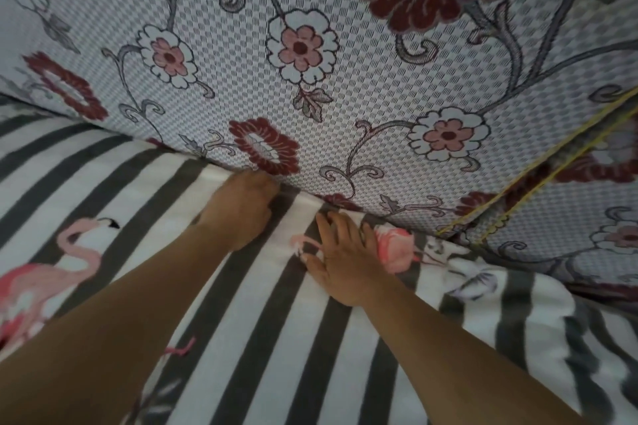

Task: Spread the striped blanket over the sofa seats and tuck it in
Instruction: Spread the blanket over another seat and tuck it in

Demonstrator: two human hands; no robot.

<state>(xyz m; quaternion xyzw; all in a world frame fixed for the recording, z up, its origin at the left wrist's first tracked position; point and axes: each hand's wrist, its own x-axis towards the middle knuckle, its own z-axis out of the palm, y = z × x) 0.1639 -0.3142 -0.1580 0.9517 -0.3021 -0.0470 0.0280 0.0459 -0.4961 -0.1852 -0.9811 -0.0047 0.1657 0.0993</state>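
The striped blanket (262,328), white with dark grey stripes and pink flamingo prints, lies over the sofa seat and fills the lower half of the view. Its far edge runs into the crease under the floral sofa backrest (241,79). My left hand (241,207) is at that crease, fingers curled and pushed into the gap, pressing the blanket's edge; the fingertips are hidden. My right hand (341,262) rests flat on the blanket just short of the crease, fingers spread, pressing the cloth down.
At the right, a second floral cushion (593,203) with yellow piping meets the backrest at a corner. There the blanket is bunched and wrinkled (518,304). A flamingo print (51,272) lies on the flat left part.
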